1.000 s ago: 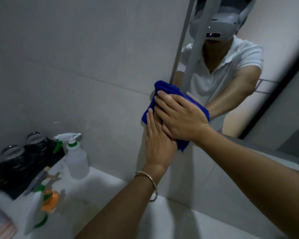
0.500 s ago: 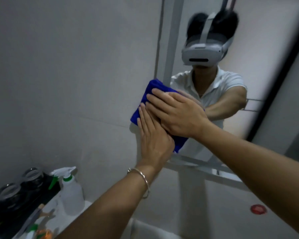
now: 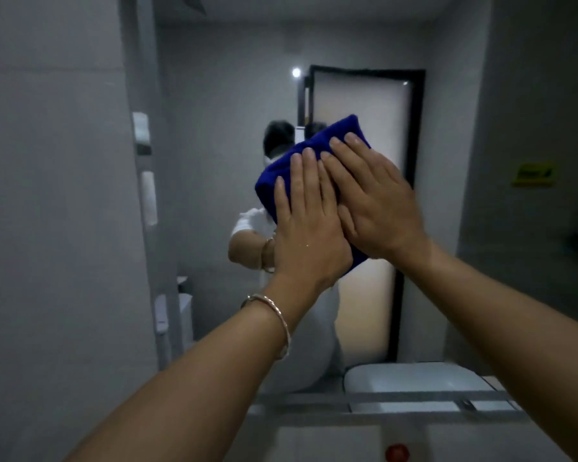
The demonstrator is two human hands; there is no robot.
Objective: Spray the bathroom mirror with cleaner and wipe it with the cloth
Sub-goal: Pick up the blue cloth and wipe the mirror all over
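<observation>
A folded blue cloth (image 3: 331,141) is pressed flat against the bathroom mirror (image 3: 214,128). My left hand (image 3: 307,228), with a bracelet at its wrist, lies flat on the cloth's lower left part. My right hand (image 3: 377,205) lies flat on the cloth beside it and overlaps the left hand's edge. The fingers of both hands point up. Much of the cloth is hidden under the hands. The spray bottle is out of view.
The mirror reflects a person in a white shirt, a dark-framed frosted door (image 3: 364,161) and a white toilet lid (image 3: 414,381). A metal ledge (image 3: 381,405) runs along the mirror's bottom edge. A grey tiled wall (image 3: 47,228) stands to the left, and a red button (image 3: 396,453) sits below.
Both hands have moved the cloth up and to the right across the mirror. My view has swung up and right, so the counter with the spray bottle has left the frame.
</observation>
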